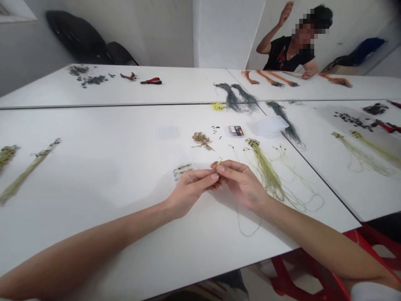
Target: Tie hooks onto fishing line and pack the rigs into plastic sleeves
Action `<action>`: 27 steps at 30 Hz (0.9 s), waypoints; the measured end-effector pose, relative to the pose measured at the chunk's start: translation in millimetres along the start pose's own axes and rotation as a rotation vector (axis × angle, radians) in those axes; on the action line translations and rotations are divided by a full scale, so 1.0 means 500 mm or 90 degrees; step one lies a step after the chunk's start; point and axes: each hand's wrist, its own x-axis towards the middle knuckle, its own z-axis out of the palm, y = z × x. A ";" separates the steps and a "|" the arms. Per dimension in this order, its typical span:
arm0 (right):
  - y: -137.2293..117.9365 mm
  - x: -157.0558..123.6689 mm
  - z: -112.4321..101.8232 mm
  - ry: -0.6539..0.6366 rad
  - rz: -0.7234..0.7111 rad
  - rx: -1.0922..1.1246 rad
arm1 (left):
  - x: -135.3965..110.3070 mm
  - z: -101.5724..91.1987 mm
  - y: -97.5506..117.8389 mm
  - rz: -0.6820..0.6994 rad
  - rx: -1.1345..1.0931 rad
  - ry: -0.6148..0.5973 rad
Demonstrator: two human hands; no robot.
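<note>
Forearms (103,234) are stretched over the worktop (94,175); above it a fish hook (219,159) is pinched by the right hand (241,179), the left hand (196,182) drawn narrow alongside, any contents hidden. Likely light, stiff and sharp, the fish hook is best gripped by its shank.

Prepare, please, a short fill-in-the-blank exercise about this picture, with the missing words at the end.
1. The left hand and right hand meet at a hook; the nearest yellowish bundle lies closer to the ____ hand.
2. The cords before the other person are ____.
3. The stool at bottom right is ____.

Missing words: right; orange; red.
</note>
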 end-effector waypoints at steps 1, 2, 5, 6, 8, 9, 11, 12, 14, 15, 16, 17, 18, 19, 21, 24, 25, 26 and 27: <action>0.001 0.000 0.000 -0.002 0.002 0.000 | 0.000 0.001 -0.002 0.000 0.004 0.001; 0.002 0.000 0.000 -0.005 0.004 0.000 | 0.000 0.002 -0.004 0.001 0.009 0.002; 0.004 0.000 0.001 -0.014 0.002 0.007 | -0.001 0.003 -0.004 0.003 0.021 0.007; 0.004 0.000 0.001 -0.016 0.000 0.009 | -0.001 0.003 -0.004 0.004 0.021 0.008; 0.004 0.000 0.001 -0.021 -0.003 0.011 | -0.001 0.003 -0.002 0.007 0.019 0.007; 0.004 0.000 0.000 -0.024 -0.005 0.011 | -0.001 0.003 -0.002 0.008 0.019 0.007; 0.004 0.000 -0.001 -0.029 -0.010 0.010 | -0.001 0.001 -0.002 0.014 0.024 0.007; 0.004 0.000 -0.002 -0.031 -0.012 0.010 | -0.001 0.001 -0.002 0.017 0.028 0.007; 0.004 0.001 -0.004 -0.033 -0.014 0.008 | -0.001 0.000 -0.003 0.025 0.034 0.005; 0.004 0.002 -0.004 -0.035 -0.015 0.006 | -0.001 0.000 -0.002 0.029 0.036 0.003; 0.004 0.002 -0.005 -0.037 -0.014 0.004 | -0.002 0.001 -0.002 0.031 0.039 0.001; 0.004 0.002 -0.005 -0.039 -0.013 0.002 | -0.002 0.001 -0.001 0.033 0.042 -0.002; 0.003 0.003 -0.005 -0.042 -0.013 0.001 | -0.002 0.002 0.000 0.035 0.046 -0.005; 0.003 0.003 -0.004 -0.042 -0.013 0.001 | -0.003 0.003 0.001 0.037 0.049 -0.007; 0.002 0.003 -0.004 -0.042 -0.012 0.001 | -0.003 0.003 0.003 0.041 0.051 -0.008; 0.002 0.002 -0.004 -0.040 -0.009 0.001 | -0.003 0.002 0.003 0.038 0.042 -0.009; 0.002 0.002 -0.004 -0.041 -0.007 0.000 | -0.003 0.002 0.002 0.033 0.034 -0.009; 0.001 0.002 -0.005 -0.042 -0.007 -0.003 | -0.003 0.001 0.000 0.027 0.024 -0.010; 0.001 0.002 -0.005 -0.042 -0.008 -0.007 | -0.003 0.001 -0.002 0.021 0.013 -0.009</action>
